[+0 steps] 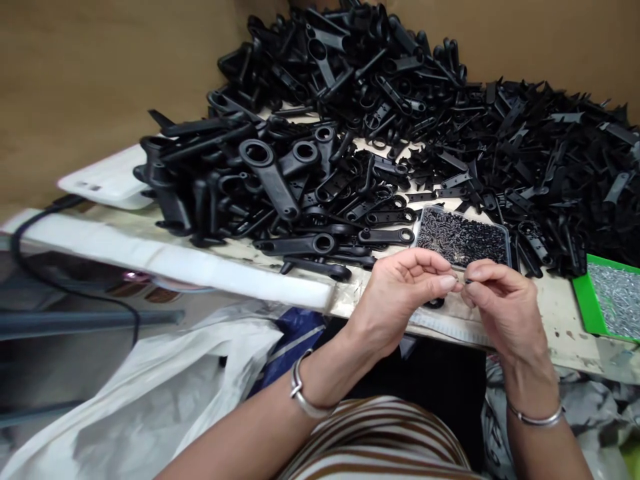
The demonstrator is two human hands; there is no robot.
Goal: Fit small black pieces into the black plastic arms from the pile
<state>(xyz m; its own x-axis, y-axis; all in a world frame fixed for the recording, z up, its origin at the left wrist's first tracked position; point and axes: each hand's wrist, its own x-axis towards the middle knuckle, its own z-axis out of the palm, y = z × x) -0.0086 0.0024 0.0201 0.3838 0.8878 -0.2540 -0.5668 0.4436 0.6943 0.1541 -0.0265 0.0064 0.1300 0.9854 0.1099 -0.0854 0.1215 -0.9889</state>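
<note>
My left hand (400,293) and my right hand (500,303) meet fingertip to fingertip over the near edge of the worktable (250,257). Both are pinched closed around a tiny dark piece (467,282) between them, too small to name. A small black plastic ring part (436,303) lies on the table just under my left hand. Right behind my hands sits a clear tray of small black screws (463,237).
A big heap of black plastic lever-like parts (360,133) covers the table's back and right. A green tray of silver screws (613,300) stands at the right edge. A white device (107,179) lies at the left, and white plastic bags (150,393) hang below.
</note>
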